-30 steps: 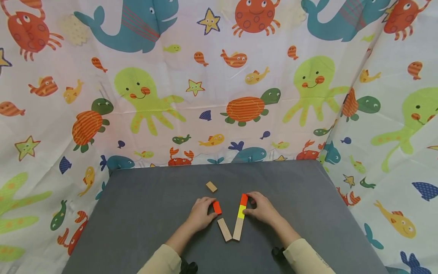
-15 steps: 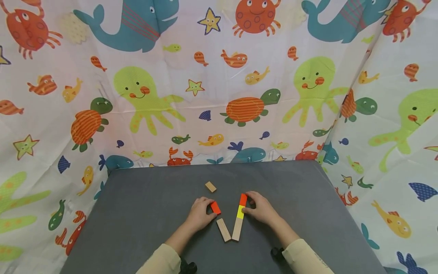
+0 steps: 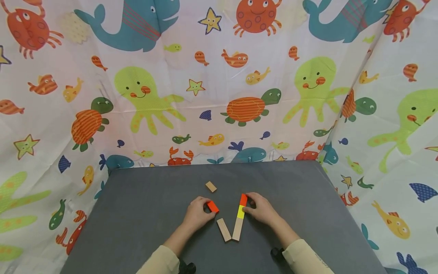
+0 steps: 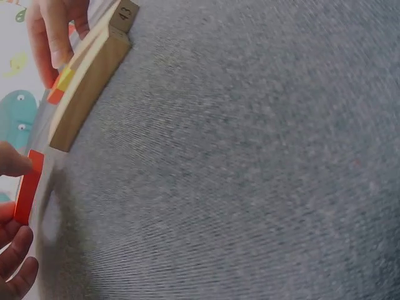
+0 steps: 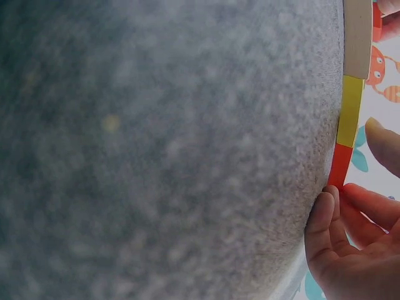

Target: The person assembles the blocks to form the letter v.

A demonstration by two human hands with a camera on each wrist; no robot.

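My left hand (image 3: 198, 214) pinches a small red block (image 3: 213, 207) between thumb and index finger. That block is tilted, just beyond the far end of the left wooden block (image 3: 224, 230) and apart from it. My right hand (image 3: 261, 208) rests by a straight row at the right. Its fingertips touch the far end of another red block (image 5: 339, 165), while the thumb hovers close to the yellow block (image 5: 350, 111). Behind the yellow one comes the right wooden block (image 3: 237, 229). The near ends of both wooden blocks meet, forming a V. In the left wrist view, one end bears "43".
A short wooden block (image 3: 211, 186) lies alone farther back on the grey table (image 3: 154, 198). A white curtain (image 3: 212, 95) printed with sea animals hangs behind the table and along its sides. Dark devices (image 3: 276, 253) sit at both wrists.
My left hand has shifted the red block slightly left and turned it, so it leans farther from the left wooden block's line. The right hand and its row have stayed put.
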